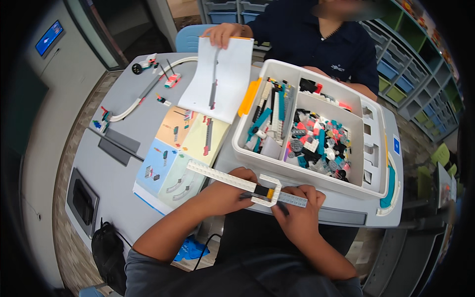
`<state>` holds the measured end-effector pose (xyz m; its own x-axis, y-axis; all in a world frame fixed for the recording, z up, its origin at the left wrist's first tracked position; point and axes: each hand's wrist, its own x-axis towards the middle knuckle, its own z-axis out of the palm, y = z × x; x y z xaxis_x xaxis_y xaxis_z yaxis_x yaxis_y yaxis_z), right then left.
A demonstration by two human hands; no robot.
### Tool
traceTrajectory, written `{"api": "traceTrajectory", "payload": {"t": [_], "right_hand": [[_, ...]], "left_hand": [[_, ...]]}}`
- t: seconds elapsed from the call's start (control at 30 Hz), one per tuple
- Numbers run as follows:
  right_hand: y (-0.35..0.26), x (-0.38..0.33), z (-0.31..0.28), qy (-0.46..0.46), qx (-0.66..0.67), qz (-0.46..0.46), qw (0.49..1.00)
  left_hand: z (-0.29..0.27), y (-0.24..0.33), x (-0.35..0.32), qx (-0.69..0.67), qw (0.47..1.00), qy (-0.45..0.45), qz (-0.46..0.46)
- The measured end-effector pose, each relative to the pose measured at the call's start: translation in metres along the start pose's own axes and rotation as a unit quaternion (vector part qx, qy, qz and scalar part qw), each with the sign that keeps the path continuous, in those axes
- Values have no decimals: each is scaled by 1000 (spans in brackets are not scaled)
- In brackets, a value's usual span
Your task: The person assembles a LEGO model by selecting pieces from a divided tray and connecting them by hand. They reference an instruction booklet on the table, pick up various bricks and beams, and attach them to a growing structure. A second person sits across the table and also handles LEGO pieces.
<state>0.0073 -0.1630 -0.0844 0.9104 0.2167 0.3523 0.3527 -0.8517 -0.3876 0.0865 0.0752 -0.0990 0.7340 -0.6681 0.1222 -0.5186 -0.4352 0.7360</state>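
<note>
Long white beam assembly pinched between both hands, left hand and right hand, near the white parts tray.

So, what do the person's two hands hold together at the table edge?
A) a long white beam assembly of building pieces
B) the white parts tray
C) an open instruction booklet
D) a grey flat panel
A: the left hand and right hand both grip the long white beam assembly, just in front of the white parts tray.

The left hand hides the white beam's middle; bin pieces too small to tell.
</note>
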Motion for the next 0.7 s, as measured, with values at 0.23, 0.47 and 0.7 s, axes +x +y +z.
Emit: {"api": "traceTrajectory", "payload": {"t": [0.23, 0.47, 0.7], "right_hand": [[10, -32, -3, 57, -31, -18, 998], [18, -77, -21, 79, -21, 18, 996], [25, -100, -35, 87, 10, 37, 996]], "left_hand": [[0, 15, 0, 12, 1000, 9, 16], [32, 17, -1, 87, 990, 84, 77], [55, 32, 2, 127, 989, 74, 34]]}}
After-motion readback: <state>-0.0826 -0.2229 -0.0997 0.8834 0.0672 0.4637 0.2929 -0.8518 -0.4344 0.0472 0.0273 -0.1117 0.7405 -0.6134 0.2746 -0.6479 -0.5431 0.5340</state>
